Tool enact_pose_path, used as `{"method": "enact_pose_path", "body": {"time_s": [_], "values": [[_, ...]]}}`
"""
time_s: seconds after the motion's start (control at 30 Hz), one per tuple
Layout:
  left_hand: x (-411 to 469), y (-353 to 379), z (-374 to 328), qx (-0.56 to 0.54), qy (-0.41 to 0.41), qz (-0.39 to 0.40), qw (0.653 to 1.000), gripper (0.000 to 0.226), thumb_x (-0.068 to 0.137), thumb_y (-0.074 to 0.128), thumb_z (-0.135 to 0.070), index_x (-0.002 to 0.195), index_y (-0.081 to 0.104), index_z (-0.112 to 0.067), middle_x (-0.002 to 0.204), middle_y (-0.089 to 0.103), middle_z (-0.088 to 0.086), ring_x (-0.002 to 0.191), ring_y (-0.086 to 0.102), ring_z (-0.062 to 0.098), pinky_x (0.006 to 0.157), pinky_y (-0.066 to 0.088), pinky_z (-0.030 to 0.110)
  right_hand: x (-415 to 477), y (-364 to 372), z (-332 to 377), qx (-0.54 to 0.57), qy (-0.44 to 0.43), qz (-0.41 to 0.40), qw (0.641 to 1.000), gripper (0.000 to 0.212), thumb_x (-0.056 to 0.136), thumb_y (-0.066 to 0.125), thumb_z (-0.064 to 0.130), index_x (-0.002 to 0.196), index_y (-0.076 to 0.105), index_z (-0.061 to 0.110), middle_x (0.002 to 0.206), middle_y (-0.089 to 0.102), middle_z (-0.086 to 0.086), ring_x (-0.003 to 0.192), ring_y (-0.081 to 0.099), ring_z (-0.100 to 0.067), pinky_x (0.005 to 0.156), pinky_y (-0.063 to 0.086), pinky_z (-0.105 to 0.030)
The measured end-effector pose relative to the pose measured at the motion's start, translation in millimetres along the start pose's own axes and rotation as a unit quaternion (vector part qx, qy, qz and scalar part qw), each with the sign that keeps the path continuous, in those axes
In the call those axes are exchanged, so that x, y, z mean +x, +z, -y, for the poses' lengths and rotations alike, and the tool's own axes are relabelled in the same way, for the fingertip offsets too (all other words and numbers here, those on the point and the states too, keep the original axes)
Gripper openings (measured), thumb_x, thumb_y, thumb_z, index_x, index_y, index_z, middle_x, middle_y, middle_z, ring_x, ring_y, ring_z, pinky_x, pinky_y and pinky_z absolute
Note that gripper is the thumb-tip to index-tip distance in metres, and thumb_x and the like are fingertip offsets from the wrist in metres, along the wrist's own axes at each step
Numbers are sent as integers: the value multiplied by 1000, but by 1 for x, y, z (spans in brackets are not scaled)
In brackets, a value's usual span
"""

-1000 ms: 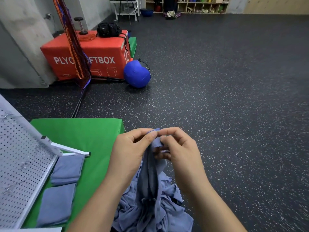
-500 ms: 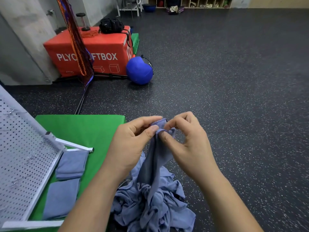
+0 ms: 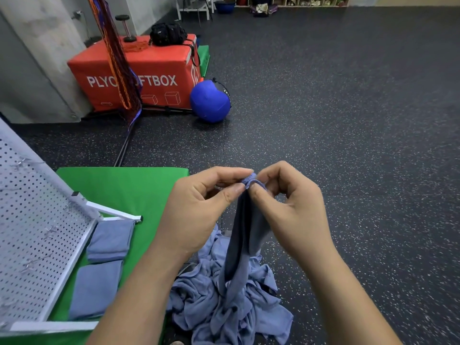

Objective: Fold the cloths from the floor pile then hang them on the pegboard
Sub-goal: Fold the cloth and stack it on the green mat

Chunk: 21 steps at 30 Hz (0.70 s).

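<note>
One cloth (image 3: 245, 235) rises from the floor pile (image 3: 211, 302), its bunched top edge pinched between thumb and forefinger of the left hand (image 3: 199, 205) and right hand (image 3: 293, 207), which should probably slide apart along that hem to find corners.

Cloth (image 3: 246, 232): top edge hidden between pinching fingers (image 3: 229, 172) of left hand (image 3: 196, 210) and right hand (image 3: 291, 210); pile (image 3: 219, 305) below fingers partly behind left forearm (image 3: 139, 295); pegboard (image 3: 37, 232) left of fingers cut by frame edge

white "plyo" and "ftbox" on the red box (image 3: 161, 70), middle letters behind hanging straps (image 3: 110, 46)
</note>
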State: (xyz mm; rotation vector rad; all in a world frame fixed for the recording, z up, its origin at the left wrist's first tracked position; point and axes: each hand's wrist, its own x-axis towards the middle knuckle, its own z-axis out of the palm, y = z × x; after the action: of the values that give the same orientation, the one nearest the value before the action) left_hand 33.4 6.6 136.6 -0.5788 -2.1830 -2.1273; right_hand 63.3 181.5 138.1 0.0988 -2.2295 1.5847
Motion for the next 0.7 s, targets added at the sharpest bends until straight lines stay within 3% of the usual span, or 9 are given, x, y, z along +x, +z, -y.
{"method": "enact_pose_path", "body": {"time_s": [0.1, 0.17, 0.3, 0.5, 0.7], "values": [[0, 0, 0, 20, 11, -22, 1000, 25, 96, 74, 1, 111, 81, -18, 105, 82, -2, 102, 76, 16, 95, 56, 30, -1, -1, 3, 15, 4, 8, 1000, 17, 90, 79, 11, 82, 69, 21, 66, 62, -7, 64, 57, -24, 64, 47, -33], [-1, 0, 0, 32, 15, -34, 999, 24, 95, 75, 0, 109, 80, -20, 103, 82, -2, 100, 76, 15, 93, 57, 30, 0, -1, 3, 25, 14, 27, 999, 15, 91, 79, 11, 82, 71, 20, 63, 59, -8, 59, 50, -16, 59, 42, -30], [-2, 1, -1, 53, 24, -32, 998, 26, 96, 75, -1, 110, 79, -22, 105, 81, -3, 102, 77, 18, 94, 58, 34, 1, -1, 0, 53, 52, 41, 996, 13, 93, 78, 11, 83, 72, 17, 56, 50, 8, 56, 43, -5, 55, 35, -19], [-2, 3, -3, 115, 58, -42, 991, 27, 93, 78, -1, 110, 79, -23, 103, 81, -10, 100, 77, 12, 84, 50, 15, 3, -3, 1, 60, 73, 28, 995, 15, 92, 79, 13, 80, 71, 15, 54, 48, 10, 54, 38, -8, 52, 32, -20], [-5, 1, -4, 79, 37, -16, 996, 31, 91, 82, -6, 115, 77, -24, 107, 81, -4, 105, 76, 22, 83, 56, 34, 4, -3, -2, 27, 64, 31, 997, 18, 92, 79, 17, 78, 69, 20, 56, 49, 11, 55, 41, -6, 54, 34, -23]]}}
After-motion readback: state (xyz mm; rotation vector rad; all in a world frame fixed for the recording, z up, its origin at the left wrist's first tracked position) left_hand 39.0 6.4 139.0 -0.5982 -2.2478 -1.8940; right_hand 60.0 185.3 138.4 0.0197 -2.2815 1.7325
